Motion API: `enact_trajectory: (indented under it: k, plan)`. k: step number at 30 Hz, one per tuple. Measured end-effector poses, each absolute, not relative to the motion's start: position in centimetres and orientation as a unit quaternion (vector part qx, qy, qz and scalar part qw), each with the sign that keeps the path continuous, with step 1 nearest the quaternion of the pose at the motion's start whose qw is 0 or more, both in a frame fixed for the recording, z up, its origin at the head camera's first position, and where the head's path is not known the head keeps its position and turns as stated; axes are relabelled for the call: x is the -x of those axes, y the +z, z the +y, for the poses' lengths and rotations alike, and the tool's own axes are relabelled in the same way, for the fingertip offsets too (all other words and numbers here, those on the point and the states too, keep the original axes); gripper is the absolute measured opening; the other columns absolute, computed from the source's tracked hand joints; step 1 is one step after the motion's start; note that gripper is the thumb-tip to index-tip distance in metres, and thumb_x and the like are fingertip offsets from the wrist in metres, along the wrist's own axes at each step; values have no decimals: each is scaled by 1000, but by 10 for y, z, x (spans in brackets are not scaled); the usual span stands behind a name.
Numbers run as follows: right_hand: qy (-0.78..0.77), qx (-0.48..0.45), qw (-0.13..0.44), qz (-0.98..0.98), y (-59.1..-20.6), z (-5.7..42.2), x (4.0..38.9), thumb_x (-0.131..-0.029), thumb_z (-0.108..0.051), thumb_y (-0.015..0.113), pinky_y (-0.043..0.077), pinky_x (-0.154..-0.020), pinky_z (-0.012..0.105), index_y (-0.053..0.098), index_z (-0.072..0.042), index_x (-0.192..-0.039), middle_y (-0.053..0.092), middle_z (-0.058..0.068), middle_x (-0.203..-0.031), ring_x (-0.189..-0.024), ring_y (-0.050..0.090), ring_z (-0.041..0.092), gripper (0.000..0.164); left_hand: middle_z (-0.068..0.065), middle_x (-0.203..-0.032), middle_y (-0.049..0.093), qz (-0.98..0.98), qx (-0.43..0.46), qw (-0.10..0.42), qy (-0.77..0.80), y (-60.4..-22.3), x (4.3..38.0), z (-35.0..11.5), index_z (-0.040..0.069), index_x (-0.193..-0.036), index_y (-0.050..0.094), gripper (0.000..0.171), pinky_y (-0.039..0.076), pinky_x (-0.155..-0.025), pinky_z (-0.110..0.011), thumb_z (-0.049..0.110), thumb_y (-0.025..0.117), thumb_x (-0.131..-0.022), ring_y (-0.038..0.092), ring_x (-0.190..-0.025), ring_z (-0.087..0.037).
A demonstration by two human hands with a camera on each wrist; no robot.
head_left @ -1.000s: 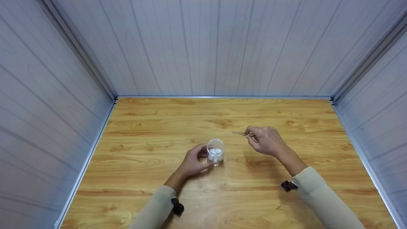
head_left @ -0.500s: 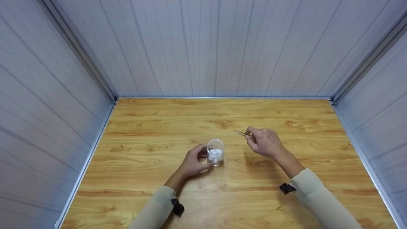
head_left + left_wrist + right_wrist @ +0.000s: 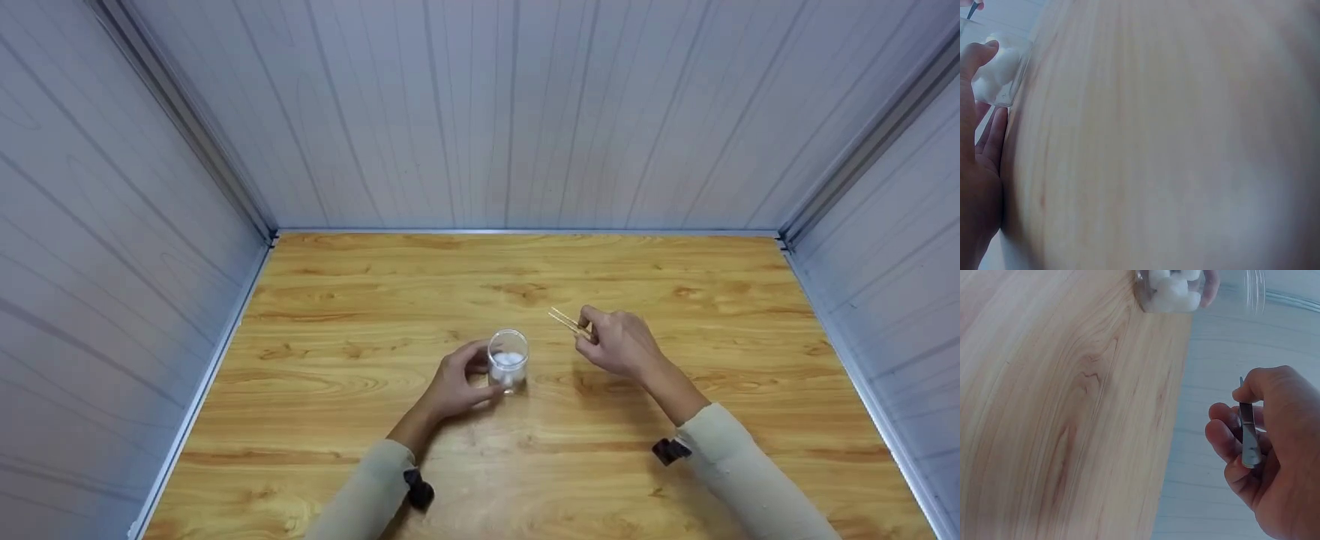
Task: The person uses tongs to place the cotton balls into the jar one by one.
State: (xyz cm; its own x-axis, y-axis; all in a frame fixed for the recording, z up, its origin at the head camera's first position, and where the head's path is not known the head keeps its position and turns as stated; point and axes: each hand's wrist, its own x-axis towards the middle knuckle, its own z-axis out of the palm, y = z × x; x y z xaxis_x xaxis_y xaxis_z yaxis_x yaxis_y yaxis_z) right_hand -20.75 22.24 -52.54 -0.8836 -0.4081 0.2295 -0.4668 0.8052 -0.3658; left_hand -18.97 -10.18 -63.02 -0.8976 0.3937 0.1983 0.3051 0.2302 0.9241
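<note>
A clear glass jar [image 3: 509, 375] stands upright on the table, with white cotton balls [image 3: 1175, 292] in its lower part and no lid on its mouth. My left hand [image 3: 455, 382] grips the jar from the left, thumb on the near side and fingers round the far side. To the right of the jar and a little above the table, my right hand [image 3: 621, 343] pinches metal tweezers [image 3: 1249, 439] between thumb and fingers. The two tweezer tips point up and left in the head view, slightly apart, with nothing between them.
The wood-grain table [image 3: 337, 300] is bordered by pale panel walls [image 3: 510, 112] at the back and both sides. A metal strip [image 3: 420, 230] runs along its back edge. Black camera mounts [image 3: 671, 451] sit at both sleeve cuffs.
My right hand has shifted slightly left and toward me, and the tweezers have turned so their tips angle farther from me. The left hand and the jar stay in place.
</note>
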Motion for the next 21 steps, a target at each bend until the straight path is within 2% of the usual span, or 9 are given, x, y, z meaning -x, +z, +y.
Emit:
enact_trajectory:
  k: [4, 12, 21]
  plan:
    - [231, -211, 45, -949, -529, 222, 208, -97, -15, 72, 38, -54, 24, 70, -6, -97, 73, 5, -72, -55, 48, 8, 9, -21, -134, 77, 785, -224, 36, 577, -630, 189, -102, 0, -147, 68, 67, 68, -109, -34, 12, 96, -88, 75, -123, -28]
    - [285, -177, 34, -941, -536, 219, 207, -98, -11, 71, 35, -58, 24, 61, -8, -91, 60, 1, -71, -59, 44, 9, 13, -21, -134, 77, 786, -222, 41, 576, -630, 189, -102, -1, -147, 67, 67, 68, -109, -34, 11, 95, -88, 75, -123, -29]
    - [321, -119, 21, -939, -546, 212, 205, -98, -10, 71, 37, -62, 26, 54, -10, -87, 56, -1, -72, -62, 46, 11, 20, -21, -136, 76, 785, -225, 37, 576, -632, 190, -102, -1, -148, 67, 67, 68, -108, -35, 9, 95, -88, 75, -124, -31]
